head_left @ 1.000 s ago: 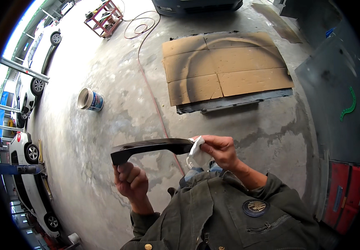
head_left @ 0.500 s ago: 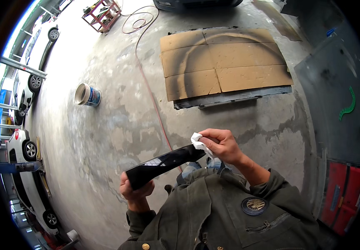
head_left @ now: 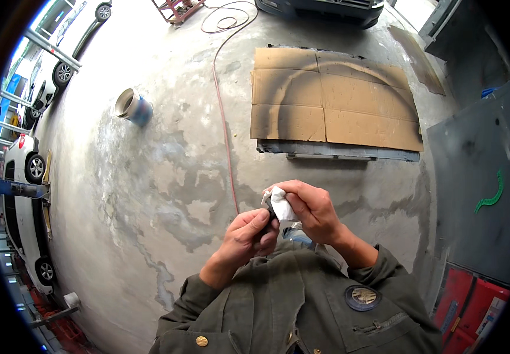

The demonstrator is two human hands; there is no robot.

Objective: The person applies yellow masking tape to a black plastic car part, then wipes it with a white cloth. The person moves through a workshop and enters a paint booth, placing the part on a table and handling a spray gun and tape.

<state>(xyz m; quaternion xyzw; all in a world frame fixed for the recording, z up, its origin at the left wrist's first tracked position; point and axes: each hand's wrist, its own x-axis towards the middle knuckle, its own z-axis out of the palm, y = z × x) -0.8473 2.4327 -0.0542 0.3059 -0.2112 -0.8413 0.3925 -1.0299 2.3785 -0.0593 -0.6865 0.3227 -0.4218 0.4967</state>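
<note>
In front of my jacket, my left hand [head_left: 244, 237] closes its fingers and thumb round a glossy black panel [head_left: 271, 215]. The panel now shows only a short dark end, and most of its length is hidden. My right hand [head_left: 316, 206] pinches a crumpled white cloth [head_left: 281, 206], perhaps a paper wipe. That cloth lies against the panel's upper end, just right of my left thumb. Both hands are close together.
Cardboard [head_left: 349, 106] with black overspray lies on a low stand ahead. A red hose [head_left: 224, 124] runs along the concrete floor, with a bucket [head_left: 134, 107] to its left. A dark grey panel [head_left: 473, 189] and a red cabinet [head_left: 466, 312] stand at right.
The black panel, broadside before, has turned to show its end. My left hand has moved right and up, close to the right one. The right hand keeps the white cloth at the panel.
</note>
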